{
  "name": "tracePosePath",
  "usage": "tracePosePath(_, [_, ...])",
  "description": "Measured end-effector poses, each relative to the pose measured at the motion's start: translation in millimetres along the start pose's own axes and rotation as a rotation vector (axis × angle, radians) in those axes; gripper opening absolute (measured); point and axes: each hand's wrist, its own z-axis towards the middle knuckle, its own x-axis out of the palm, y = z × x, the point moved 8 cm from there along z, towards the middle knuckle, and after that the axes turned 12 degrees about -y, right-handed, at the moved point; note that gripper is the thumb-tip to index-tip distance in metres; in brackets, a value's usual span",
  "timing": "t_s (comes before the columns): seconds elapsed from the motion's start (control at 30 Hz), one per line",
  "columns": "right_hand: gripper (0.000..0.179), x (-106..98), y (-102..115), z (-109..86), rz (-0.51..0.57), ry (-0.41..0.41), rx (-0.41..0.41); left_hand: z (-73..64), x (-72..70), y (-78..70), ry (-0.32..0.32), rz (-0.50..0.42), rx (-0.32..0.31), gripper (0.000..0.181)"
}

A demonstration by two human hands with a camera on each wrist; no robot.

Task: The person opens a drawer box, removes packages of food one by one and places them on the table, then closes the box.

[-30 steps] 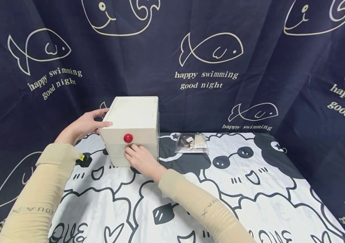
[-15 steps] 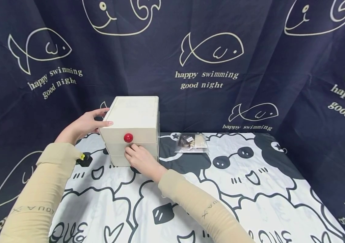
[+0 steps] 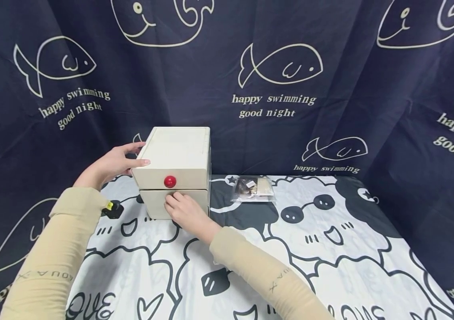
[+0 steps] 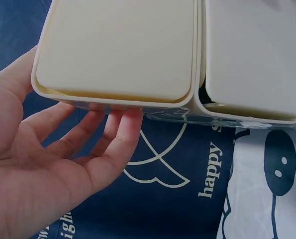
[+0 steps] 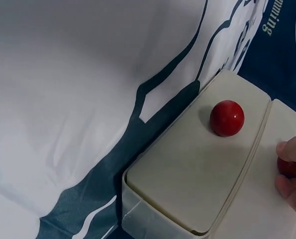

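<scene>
Left hand point(image 3: 111, 162) is spreading at the upper left edge of the drawer box point(image 3: 181, 146), thumb resting on top, fingertips pressing the side. Right hand point(image 3: 187, 213) is reaching across low and pinching the middle drawer's red knob point(image 5: 290, 168). Box is standing on the cloth-covered counter point(image 3: 243, 266), near the curtain point(image 3: 275, 146), showing smooth off-white fronts, rounded corners, glossy ball knobs. Versus half a second ago, a dark gap is now showing under the top drawer point(image 3: 151, 178); the lower seam is no longer showing.
</scene>
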Motion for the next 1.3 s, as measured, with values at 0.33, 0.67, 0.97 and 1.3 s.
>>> tracePosePath(0.33, [0.023,-7.9,5.9,0.5,0.000,0.028,-0.021,1.2,-1.6,1.2,0.008,-0.007,-0.002,0.094])
tracePosePath(0.67, [0.023,-12.3,8.7,-4.8,0.007,0.020,-0.061,3.7,0.1,0.2,0.001,-0.004,-0.008,0.095])
tracePosePath(0.97, [0.023,-19.2,11.9,-8.8,0.018,-0.029,-0.075,6.4,1.1,-1.2,-0.021,0.015,-0.010,0.091])
tracePosePath(1.3, [0.023,-20.3,10.2,-11.6,0.043,-0.043,-0.101,7.2,1.9,-1.9,-0.016,0.031,-0.016,0.093])
